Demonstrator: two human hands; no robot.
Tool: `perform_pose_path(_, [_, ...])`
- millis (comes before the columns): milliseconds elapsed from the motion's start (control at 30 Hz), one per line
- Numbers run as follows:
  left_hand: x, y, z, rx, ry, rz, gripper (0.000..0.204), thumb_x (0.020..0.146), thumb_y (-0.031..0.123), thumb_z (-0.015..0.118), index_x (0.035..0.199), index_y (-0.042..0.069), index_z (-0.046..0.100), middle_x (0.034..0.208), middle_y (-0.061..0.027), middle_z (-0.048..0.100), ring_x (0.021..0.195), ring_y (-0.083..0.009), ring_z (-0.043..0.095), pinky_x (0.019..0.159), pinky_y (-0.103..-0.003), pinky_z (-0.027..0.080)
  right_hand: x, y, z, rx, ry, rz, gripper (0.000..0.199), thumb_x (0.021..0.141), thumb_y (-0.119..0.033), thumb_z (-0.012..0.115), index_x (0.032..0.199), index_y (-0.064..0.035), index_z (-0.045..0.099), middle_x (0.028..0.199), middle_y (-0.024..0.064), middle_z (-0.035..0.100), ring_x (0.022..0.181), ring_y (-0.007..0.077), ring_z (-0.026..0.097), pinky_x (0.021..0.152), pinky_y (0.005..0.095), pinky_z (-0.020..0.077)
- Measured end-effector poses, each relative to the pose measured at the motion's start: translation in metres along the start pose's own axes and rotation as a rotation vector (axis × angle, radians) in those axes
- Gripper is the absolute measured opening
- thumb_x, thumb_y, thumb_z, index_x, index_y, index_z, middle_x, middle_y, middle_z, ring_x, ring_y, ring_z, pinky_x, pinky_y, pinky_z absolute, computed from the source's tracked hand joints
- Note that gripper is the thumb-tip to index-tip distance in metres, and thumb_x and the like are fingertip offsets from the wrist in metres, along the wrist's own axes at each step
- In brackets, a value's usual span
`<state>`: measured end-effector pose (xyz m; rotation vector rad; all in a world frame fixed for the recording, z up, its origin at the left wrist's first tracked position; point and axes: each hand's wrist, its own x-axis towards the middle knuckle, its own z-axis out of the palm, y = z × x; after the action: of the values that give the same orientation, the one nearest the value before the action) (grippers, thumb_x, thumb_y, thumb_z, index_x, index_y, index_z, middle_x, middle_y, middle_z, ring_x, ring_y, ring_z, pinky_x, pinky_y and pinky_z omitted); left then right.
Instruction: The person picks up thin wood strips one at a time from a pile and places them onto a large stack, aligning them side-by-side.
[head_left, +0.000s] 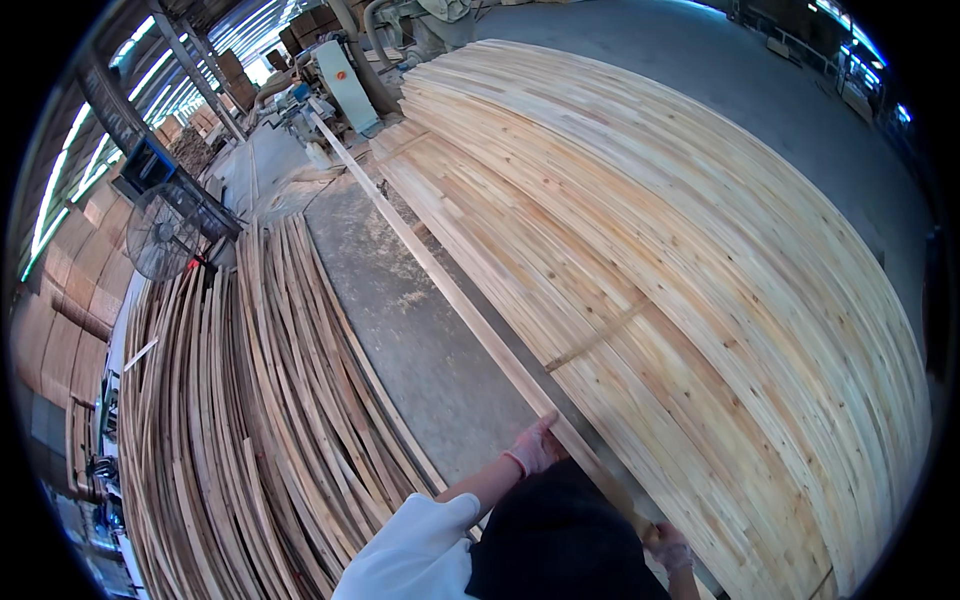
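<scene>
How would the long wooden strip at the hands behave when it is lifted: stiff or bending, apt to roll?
The long wooden strip probably flexes if lifted at one end, being slender. It seems unlikely to roll, since its upper face looks flat. Its far end may swing, with left hand and right hand both toward the near end.

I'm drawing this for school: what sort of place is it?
Probably a wood workshop or mill: there are stacked boards, a pile of strips and what looks like sawdust.

The grey floor [440,375] is sprinkled with sawdust [410,297]; it is covered on the left by rough strips [215,430], on the right by pale boards [690,240].
</scene>
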<state>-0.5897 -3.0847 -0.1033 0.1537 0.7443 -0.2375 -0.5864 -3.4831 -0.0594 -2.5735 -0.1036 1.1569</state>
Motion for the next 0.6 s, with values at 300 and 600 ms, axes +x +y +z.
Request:
perform_pose_path(300, [-0.053, -0.114, 0.051, 0.343, -0.064, -0.274, 0.037, 0.086, 0.031, 0.065, 0.116, 0.010, 0.060, 0.113, -0.0063, 0.062, 0.109, -0.0206, 0.055, 0.100, -0.034, 0.040, 0.003, -0.093, -0.014, 0.865, -0.002, -0.451, 0.047, 0.078, -0.017, 0.073, 0.121, -0.0095, 0.056, 0.114, 0.0111, 0.062, 0.100, 0.0205, 0.062, 0.084, 0.0317, 0.0500])
perform_pose_path(600, [-0.062, -0.021, 0.042, 0.482, -0.172, 0.075, 0.037, 0.085, 0.032, 0.066, 0.109, 0.004, 0.060, 0.108, -0.0100, 0.064, 0.104, -0.0249, 0.062, 0.095, -0.044, 0.049, -0.110, 0.208, -0.052, -0.422, 0.044, 0.384, 0.049, 0.079, -0.051, 0.058, 0.093, -0.0056, 0.069, 0.094, 0.0171, 0.068, 0.089, 0.0315, 0.065, 0.078, 0.0412, 0.0491])
